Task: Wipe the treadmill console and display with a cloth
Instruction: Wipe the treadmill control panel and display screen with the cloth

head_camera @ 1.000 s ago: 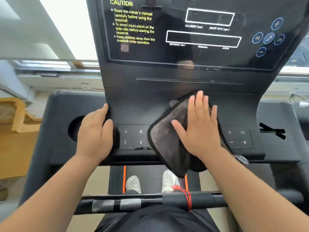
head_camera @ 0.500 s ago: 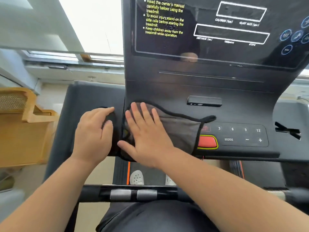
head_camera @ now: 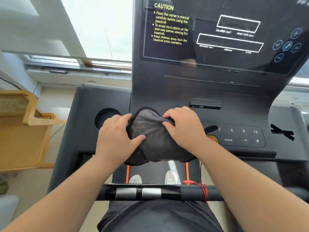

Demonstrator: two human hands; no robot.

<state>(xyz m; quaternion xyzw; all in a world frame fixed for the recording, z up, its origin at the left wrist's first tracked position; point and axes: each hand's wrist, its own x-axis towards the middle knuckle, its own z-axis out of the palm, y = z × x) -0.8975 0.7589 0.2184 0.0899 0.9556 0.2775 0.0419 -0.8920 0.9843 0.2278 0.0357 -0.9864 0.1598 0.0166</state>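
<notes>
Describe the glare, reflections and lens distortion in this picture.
Head view: the window is blown out to white; the glossy display mirrors a dim, skin-toned reflection near its lower edge; the wide-angle lens stretches the forearms toward the bottom corners; the cloth looks fairly sharp.

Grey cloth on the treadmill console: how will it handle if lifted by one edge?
Probably floppy: the grey cloth bunches into folds between the left hand and right hand and droops over the front edge of the console. Likely light, being thin fabric. Its fuzzy nap probably drags rather than slips.
</notes>
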